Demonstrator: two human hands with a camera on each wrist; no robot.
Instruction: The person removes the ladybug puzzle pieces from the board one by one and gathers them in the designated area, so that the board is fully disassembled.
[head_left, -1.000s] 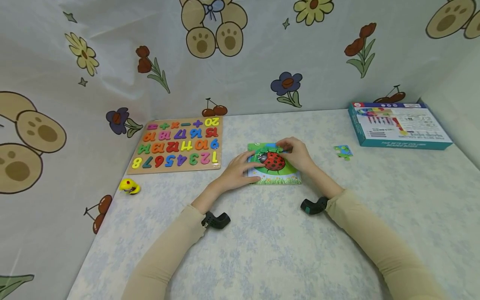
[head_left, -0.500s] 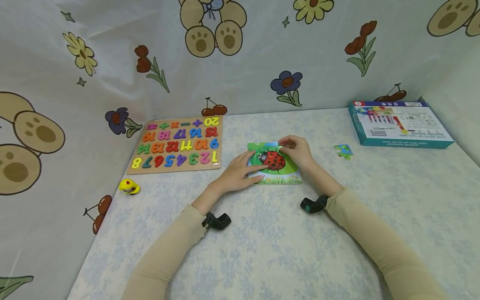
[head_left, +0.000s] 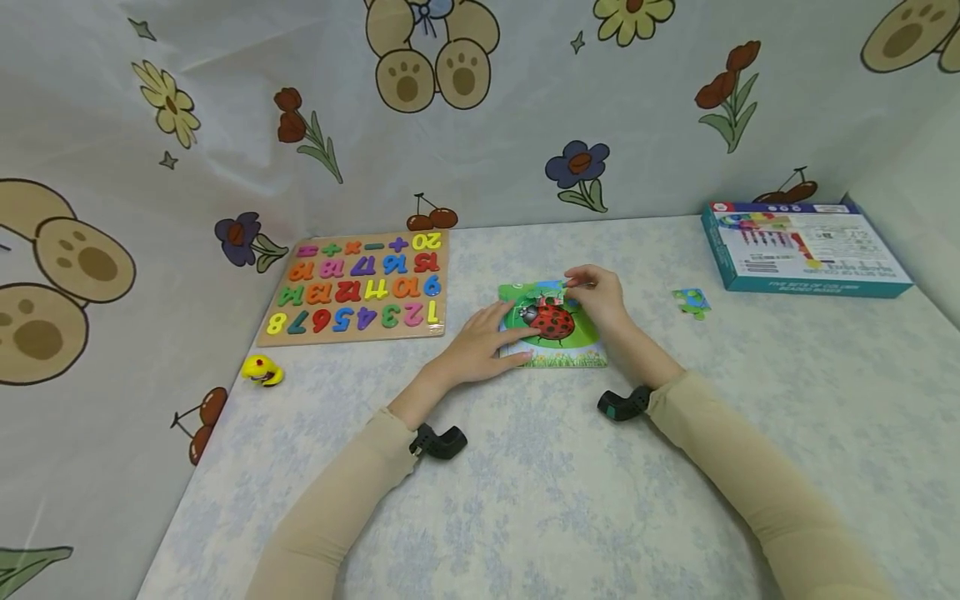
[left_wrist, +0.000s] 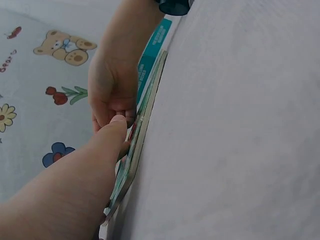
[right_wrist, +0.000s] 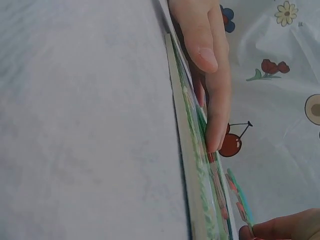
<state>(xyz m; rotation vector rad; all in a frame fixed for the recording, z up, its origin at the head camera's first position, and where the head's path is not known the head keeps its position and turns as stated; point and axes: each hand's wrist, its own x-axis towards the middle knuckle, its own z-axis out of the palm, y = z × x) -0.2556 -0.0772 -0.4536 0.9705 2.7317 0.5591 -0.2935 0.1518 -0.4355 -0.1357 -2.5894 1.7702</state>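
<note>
A square ladybug puzzle lies on the table in front of the person. The left hand rests on its left side with fingers spread over the picture. At the far right corner, the right hand pinches a puzzle piece between thumb and fingers. In the right wrist view that puzzle piece is tipped up on edge above the puzzle's surface, its thin side showing. Seen low from the left wrist, the puzzle's edge runs beneath both hands. Another blue-and-green puzzle piece lies to the right, apart from the hands.
A wooden number board with coloured digits lies at the back left. Near it is a small yellow toy. A flat teal box sits at the back right, by the patterned cloth behind the table.
The right hand has shifted slightly away from the person, and its puzzle piece has tilted up, showing more of the picture's blue area. The left hand stays on the puzzle.
</note>
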